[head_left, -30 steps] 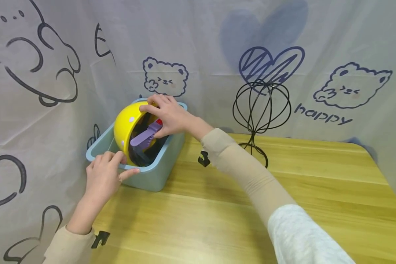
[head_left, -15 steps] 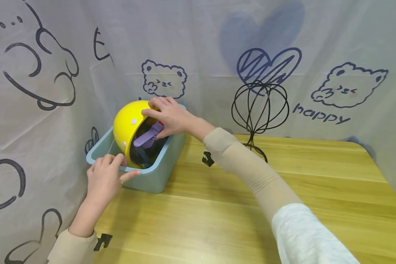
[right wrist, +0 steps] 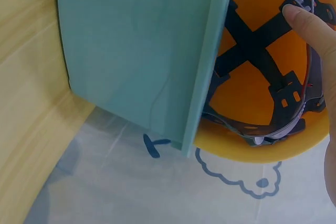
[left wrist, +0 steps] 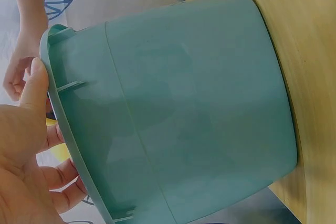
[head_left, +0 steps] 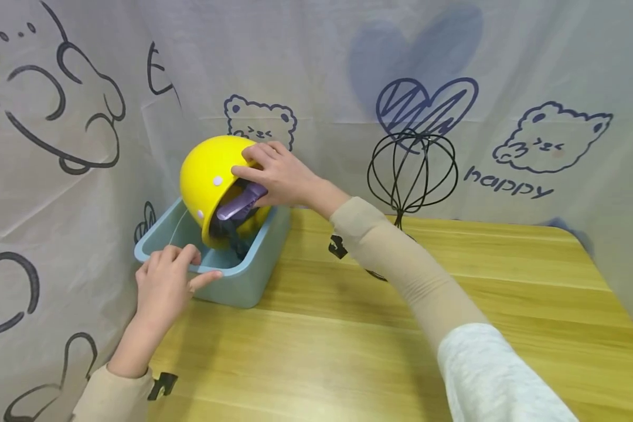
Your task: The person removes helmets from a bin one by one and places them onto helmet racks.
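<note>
A yellow hard hat (head_left: 208,167) is tilted over the blue-green plastic bin (head_left: 271,243), its lower part still inside the rim. My right hand (head_left: 285,176) grips the hat's edge, fingers on the outer shell and thumb inside by the purple strap (head_left: 241,202). In the right wrist view the black cross-shaped suspension (right wrist: 254,45) shows inside the orange-looking shell. My left hand (head_left: 166,287) holds the bin's near rim, with the thumb along the outside and the fingers hooked over; the left wrist view shows this hand (left wrist: 26,156) on the rim close up.
A black wire stand (head_left: 414,173), shaped like a round cage, stands on the wooden table (head_left: 322,346) near the back. Fabric with drawn bears and hearts (head_left: 316,70) hangs behind and at the left. Black clip-like pieces sit by both wrists.
My right hand has raised the hard hat a little, so more of the bin's inside shows. The left hand stays on the rim, and the bin has hardly moved.
</note>
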A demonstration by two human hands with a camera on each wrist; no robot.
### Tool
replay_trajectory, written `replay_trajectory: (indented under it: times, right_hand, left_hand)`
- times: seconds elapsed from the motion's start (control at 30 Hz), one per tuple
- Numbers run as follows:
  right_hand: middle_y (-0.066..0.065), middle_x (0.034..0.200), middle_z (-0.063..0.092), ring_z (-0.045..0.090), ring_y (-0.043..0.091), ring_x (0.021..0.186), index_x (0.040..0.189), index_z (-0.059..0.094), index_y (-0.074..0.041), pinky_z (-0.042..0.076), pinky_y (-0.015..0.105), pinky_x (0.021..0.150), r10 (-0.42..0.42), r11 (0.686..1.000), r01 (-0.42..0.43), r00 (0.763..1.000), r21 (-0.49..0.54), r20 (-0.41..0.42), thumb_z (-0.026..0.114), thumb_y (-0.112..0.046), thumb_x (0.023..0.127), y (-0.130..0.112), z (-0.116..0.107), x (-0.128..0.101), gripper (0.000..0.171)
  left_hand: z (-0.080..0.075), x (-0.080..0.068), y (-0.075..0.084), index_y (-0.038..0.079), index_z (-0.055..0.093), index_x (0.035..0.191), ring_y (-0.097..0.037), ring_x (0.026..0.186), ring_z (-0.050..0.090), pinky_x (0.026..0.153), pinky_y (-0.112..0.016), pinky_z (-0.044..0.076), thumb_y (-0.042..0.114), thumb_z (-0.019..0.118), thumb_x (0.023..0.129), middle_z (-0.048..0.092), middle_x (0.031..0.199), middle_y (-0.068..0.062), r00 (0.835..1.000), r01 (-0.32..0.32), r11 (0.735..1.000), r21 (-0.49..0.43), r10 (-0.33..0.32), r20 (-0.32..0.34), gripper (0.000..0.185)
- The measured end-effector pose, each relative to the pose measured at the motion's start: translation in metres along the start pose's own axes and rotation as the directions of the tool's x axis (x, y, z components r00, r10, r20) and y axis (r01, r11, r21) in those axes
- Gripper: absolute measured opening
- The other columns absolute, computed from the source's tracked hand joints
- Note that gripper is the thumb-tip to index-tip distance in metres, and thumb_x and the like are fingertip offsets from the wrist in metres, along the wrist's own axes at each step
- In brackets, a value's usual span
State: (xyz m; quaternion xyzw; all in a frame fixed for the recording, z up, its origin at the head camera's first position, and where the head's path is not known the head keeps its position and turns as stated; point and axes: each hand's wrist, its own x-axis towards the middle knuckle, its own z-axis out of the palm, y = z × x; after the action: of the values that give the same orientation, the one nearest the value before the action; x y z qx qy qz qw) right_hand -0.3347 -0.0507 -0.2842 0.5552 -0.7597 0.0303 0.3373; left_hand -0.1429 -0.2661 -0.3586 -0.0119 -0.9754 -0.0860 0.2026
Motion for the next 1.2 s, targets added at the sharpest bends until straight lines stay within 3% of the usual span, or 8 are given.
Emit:
replay_trajectory:
  times: [0.3,0.63,1.2]
  right_hand:
    - [0.009,0.122,0.046,0.042,0.024,0.114,0.121,0.047,-0.029,0.031,0.039,0.097,-0.079,0.994,0.072,0.994,-0.083,-0.074,0.056,-0.060,0.076,0.006,-0.012,-0.004,0.055]
    - [0.010,0.116,0.048,0.045,0.025,0.107,0.117,0.044,-0.028,0.036,0.040,0.093,-0.148,0.980,0.116,0.968,-0.162,-0.201,0.059,-0.056,0.076,0.011,-0.022,-0.011,0.053]
    - [0.010,0.107,0.050,0.047,0.025,0.100,0.114,0.043,-0.024,0.039,0.038,0.085,-0.215,0.960,0.151,0.939,-0.237,-0.269,0.060,-0.056,0.075,0.013,-0.033,-0.021,0.053]
  left_hand:
    - [-0.002,0.002,0.004,0.017,0.048,0.087,-0.036,0.088,0.041,0.072,-0.060,0.033,0.064,0.055,0.071,0.050,0.095,-0.013,1.000,0.013,1.000,0.001,-0.014,0.015,0.050]
    - [-0.001,0.000,0.007,0.017,0.048,0.089,-0.037,0.094,0.040,0.077,-0.063,0.030,0.066,0.053,0.071,0.049,0.098,-0.013,0.998,0.046,0.999,-0.015,-0.045,0.034,0.052]
    - [0.003,-0.003,0.010,0.016,0.049,0.088,-0.037,0.092,0.040,0.075,-0.063,0.030,0.058,0.061,0.071,0.049,0.097,-0.013,0.999,0.044,0.999,-0.032,-0.044,-0.003,0.047]
